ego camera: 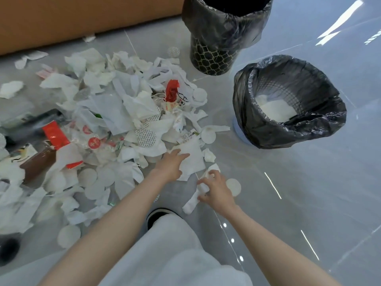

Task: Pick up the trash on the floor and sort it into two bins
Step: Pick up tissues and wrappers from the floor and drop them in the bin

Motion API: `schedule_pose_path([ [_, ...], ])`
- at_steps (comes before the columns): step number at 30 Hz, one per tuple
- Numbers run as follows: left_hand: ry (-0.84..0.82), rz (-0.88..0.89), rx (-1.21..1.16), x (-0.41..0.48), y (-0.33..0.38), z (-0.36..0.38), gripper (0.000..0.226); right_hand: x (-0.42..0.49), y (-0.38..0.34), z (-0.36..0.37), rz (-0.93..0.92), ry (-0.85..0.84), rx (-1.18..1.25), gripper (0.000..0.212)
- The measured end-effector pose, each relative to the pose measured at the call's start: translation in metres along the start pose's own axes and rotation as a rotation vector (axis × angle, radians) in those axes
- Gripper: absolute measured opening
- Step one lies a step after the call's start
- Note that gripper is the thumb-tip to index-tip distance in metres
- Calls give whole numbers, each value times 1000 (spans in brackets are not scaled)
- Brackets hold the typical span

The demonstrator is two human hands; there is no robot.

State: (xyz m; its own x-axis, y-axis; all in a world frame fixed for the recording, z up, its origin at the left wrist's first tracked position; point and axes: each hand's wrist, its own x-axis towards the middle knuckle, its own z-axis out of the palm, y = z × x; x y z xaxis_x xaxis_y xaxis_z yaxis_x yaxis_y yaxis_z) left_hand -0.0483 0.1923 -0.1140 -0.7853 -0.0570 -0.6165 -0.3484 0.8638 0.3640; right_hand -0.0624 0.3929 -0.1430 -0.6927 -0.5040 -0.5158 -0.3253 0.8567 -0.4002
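A wide pile of trash [115, 112] covers the grey floor: white tissues, round cotton pads, plastic bags, red wrappers. My left hand [170, 165] lies on a flat white tissue sheet [192, 159] at the pile's near right edge, fingers pinching it. My right hand [215, 189] grips a crumpled white tissue strip [192, 203] that hangs down to the floor. Two bins lined with black bags stand to the right: a tall black patterned bin [212, 56] at the back, and a nearer mesh bin [309, 131] with white tissue inside.
A brown cardboard wall [82, 17] runs behind the pile. A round cotton pad [234, 186] lies just right of my right hand. My light trouser leg [175, 254] and a black shoe [158, 215] are below. Glossy floor stretches to the right.
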Motion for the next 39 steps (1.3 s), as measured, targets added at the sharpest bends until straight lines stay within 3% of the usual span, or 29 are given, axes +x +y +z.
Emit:
schedule_pose_path([
  [7, 18, -56, 142, 0, -10, 34, 89, -2, 11, 11, -116, 86, -27, 8],
  [10, 83, -70, 227, 0, -9, 37, 89, 5, 6, -10, -50, 277, 215, 10],
  [14, 93, -71, 267, -1, -8, 42, 76, 25, -7, -51, 75, 394, 507, 35],
  [17, 91, -65, 193, -2, -11, 45, 60, 44, -12, -67, 105, 280, 490, 63],
  [19, 80, -42, 161, -1, -15, 48, 48, 61, -12, -66, 131, 180, 455, 70],
  [23, 51, -40, 206, 0, -18, 52, 31, 82, -9, -50, 159, 35, 257, 53],
  [26, 26, -51, 165, 2, -18, 53, 30, 83, -8, -41, 162, 63, 150, 39],
  [31, 103, -78, 3, 2, -18, 37, 27, 77, -8, -43, 223, 42, 147, 33],
  [35, 181, -46, -130, 0, -7, -1, 23, 63, -12, -68, 203, 132, 232, 30],
  [39, 235, 4, -141, -5, 11, -56, 6, 38, -26, -116, 47, 315, 329, 24],
])
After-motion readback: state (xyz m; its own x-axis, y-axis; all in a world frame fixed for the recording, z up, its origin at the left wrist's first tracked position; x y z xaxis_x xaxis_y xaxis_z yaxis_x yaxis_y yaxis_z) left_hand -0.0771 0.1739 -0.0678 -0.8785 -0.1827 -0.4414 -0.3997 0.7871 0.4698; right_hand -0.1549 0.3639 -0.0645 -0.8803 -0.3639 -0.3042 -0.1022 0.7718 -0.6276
